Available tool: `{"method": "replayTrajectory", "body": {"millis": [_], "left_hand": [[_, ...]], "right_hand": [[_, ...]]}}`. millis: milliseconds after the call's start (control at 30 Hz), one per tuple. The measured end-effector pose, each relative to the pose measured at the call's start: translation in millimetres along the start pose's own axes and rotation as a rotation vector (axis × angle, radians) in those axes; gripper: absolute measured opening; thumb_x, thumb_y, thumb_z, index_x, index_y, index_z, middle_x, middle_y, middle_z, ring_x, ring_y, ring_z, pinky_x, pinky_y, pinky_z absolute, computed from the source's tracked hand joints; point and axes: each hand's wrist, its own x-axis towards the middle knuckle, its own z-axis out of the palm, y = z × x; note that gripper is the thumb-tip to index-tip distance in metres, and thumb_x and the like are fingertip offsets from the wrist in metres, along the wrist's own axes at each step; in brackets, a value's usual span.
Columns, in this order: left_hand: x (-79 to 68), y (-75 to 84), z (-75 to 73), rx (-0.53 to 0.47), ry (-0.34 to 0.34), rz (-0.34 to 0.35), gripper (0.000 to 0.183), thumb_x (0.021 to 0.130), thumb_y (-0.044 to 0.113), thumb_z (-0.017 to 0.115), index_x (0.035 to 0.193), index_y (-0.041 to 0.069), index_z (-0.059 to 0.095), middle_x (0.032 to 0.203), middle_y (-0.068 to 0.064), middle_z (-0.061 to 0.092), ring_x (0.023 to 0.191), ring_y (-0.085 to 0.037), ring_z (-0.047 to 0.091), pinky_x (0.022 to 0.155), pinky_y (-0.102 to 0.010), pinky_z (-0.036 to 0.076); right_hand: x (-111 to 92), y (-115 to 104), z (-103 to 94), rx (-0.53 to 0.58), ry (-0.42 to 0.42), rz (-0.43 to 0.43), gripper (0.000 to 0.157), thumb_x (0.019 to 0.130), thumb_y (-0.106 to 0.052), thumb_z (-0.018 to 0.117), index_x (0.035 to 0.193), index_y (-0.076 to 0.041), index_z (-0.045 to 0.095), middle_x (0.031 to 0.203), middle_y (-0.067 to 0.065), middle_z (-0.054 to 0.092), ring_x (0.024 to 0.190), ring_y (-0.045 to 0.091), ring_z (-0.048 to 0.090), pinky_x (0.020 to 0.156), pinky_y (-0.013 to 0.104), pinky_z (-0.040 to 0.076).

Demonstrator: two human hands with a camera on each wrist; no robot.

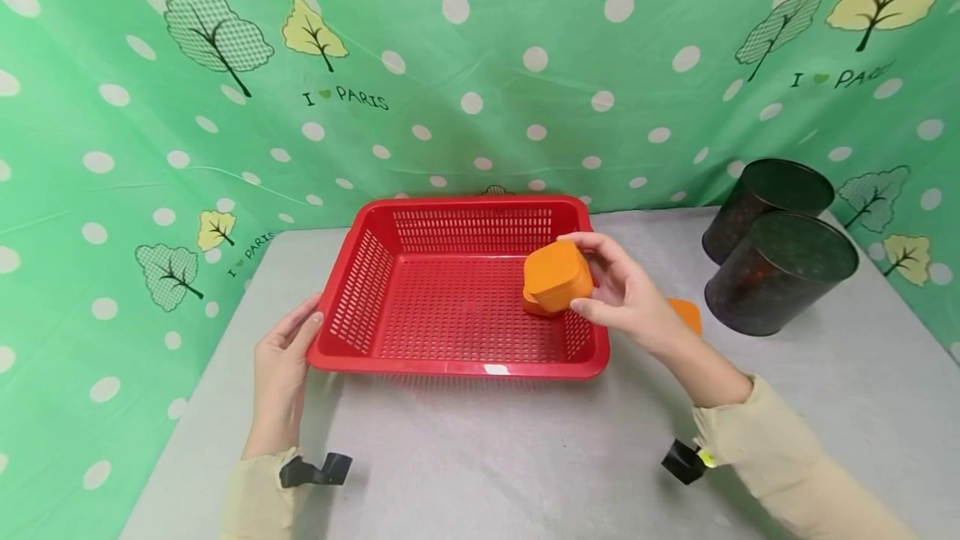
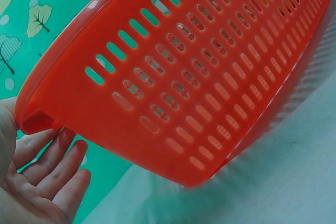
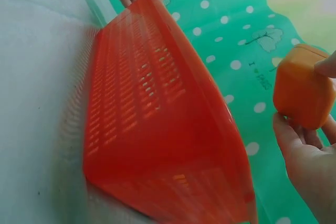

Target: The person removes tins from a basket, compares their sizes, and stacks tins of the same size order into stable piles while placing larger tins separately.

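Note:
A red plastic basket (image 1: 461, 367) with slotted walls stands on the table. My left hand (image 1: 281, 365) grips its left rim near the front corner, thumb on top and fingers (image 2: 65, 163) underneath. My right hand (image 1: 622, 290) holds a small orange box (image 1: 557, 273) with rounded corners above the basket's right side, pinched between thumb and fingers. In the right wrist view the orange box (image 3: 303, 87) hangs clear of the rim. Below it, a second orange piece (image 1: 534, 303) lies inside the basket, mostly hidden.
Another orange object (image 1: 686, 315) lies on the table, partly behind my right wrist. Two dark cylindrical bins (image 1: 780, 273) (image 1: 765, 190) stand at the back right. A green dotted cloth (image 1: 480, 90) hangs behind the grey table (image 1: 480, 473).

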Motion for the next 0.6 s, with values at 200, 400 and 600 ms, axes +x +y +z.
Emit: {"method": "replayTrajectory", "body": {"millis": [200, 400, 600], "left_hand": [[-0.6, 0.8, 0.3, 0.002, 0.004, -0.005, 0.049, 0.094, 0.027, 0.070, 0.140, 0.015, 0.059, 0.123, 0.011, 0.066, 0.103, 0.003, 0.066, 0.083, -0.010, 0.054], [-1.4, 0.7, 0.1, -0.006, 0.000, -0.003, 0.050, 0.093, 0.028, 0.070, 0.140, 0.014, 0.059, 0.123, 0.011, 0.066, 0.101, 0.003, 0.067, 0.082, -0.011, 0.055], [-0.5, -0.3, -0.1, -0.020, -0.001, 0.000, 0.050, 0.093, 0.027, 0.071, 0.140, 0.014, 0.059, 0.119, 0.012, 0.067, 0.100, 0.003, 0.068, 0.082, -0.011, 0.055]], "right_hand": [[-11.5, -3.3, -14.4, -0.037, 0.074, -0.018, 0.064, 0.082, 0.020, 0.057, 0.139, -0.004, 0.042, 0.135, -0.001, 0.049, 0.122, 0.010, 0.051, 0.096, 0.017, 0.053], [-25.6, -7.9, -29.4, -0.092, 0.137, 0.006, 0.063, 0.087, 0.017, 0.058, 0.144, -0.003, 0.042, 0.138, 0.000, 0.050, 0.120, 0.010, 0.053, 0.095, 0.014, 0.052], [-39.6, -7.0, -43.9, -0.098, 0.177, 0.027, 0.064, 0.088, 0.017, 0.058, 0.147, -0.001, 0.040, 0.137, 0.000, 0.050, 0.118, 0.009, 0.054, 0.097, 0.013, 0.050]]}}
